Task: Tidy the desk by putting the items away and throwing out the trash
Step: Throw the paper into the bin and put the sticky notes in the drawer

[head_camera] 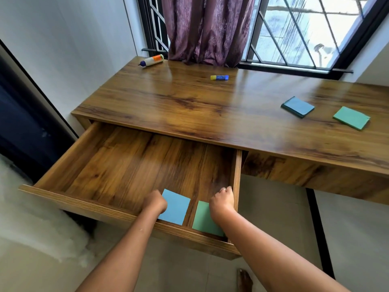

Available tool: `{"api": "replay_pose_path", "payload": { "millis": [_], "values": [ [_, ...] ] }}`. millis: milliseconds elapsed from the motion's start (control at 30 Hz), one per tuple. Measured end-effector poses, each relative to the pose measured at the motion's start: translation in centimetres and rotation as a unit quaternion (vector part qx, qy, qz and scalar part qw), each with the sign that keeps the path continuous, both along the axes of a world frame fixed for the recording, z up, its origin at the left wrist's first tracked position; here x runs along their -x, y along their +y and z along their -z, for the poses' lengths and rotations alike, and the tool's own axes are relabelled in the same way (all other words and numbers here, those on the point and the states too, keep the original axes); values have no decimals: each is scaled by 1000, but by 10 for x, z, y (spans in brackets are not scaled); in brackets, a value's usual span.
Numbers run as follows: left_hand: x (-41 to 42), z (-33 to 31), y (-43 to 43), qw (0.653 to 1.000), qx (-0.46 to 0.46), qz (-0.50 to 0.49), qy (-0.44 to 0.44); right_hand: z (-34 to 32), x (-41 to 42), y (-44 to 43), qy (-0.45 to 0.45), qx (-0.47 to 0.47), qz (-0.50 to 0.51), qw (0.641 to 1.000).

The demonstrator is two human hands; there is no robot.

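Fingers of the left hand [155,202] curl down onto the blue pad [175,206] inside the open drawer [130,157]; whether they pinch it or merely press, I cannot tell. Those of the right hand [222,202] are likewise curled, over the green pad [205,220] just beside the blue one, near the drawer's front right corner. To finish this step well, lay both pads flat and square against the drawer front, then let go cleanly. Beyond the drawer, on the surface [189,106], wait a second blue pad [298,106], another green pad [351,118], a glue stick [219,77] and a glue bottle [151,60].
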State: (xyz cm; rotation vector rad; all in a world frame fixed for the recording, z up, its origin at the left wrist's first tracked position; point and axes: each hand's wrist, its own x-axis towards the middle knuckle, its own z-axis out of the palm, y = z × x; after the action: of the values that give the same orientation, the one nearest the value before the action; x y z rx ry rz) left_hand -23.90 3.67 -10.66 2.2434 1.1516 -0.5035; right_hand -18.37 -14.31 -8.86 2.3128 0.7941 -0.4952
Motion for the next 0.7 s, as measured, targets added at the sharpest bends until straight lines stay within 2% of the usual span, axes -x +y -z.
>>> {"api": "replay_pose_path", "payload": {
  "millis": [233,500,600,700],
  "values": [
    [1,1,-10,983,-111,131,67,-4,3,-6,-3,-26,-30,999],
    [-2,-10,-26,950,-217,198,106,-5,6,-10,-11,-74,-35,997],
    [-17,-29,-34,943,-246,218,46,-11,2,-17,-21,-185,-7,982],
    [-47,-59,-53,946,-225,227,-54,-28,-6,-31,-22,-301,35,953]
  ]
}}
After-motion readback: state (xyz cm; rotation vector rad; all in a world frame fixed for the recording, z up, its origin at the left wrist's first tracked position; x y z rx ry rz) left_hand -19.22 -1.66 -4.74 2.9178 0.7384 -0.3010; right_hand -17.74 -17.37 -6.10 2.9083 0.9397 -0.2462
